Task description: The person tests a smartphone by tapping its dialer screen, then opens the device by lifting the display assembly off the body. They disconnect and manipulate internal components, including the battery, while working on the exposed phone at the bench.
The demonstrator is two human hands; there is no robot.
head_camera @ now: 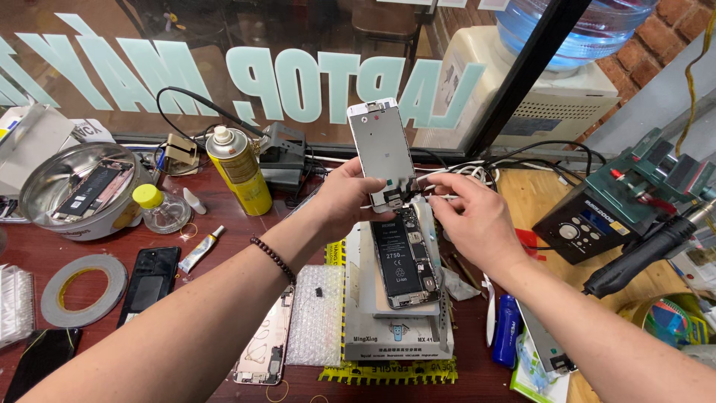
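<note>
The grip of the left hand (pixel 350 195) is closed on the lower end of the screen panel (pixel 382 149) and holds it upright. The right hand (pixel 477 220) pinches with narrow fingers at its bottom edge. Below them, the opened phone (pixel 403 257) lies on a grey box (pixel 395 328) on the desk (pixel 216 201). Farther back stands a yellow spray can (pixel 240 172).

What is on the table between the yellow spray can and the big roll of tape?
In the head view, a small clear bottle with a yellow cap sits between the yellow spray can and the tape roll.
</note>
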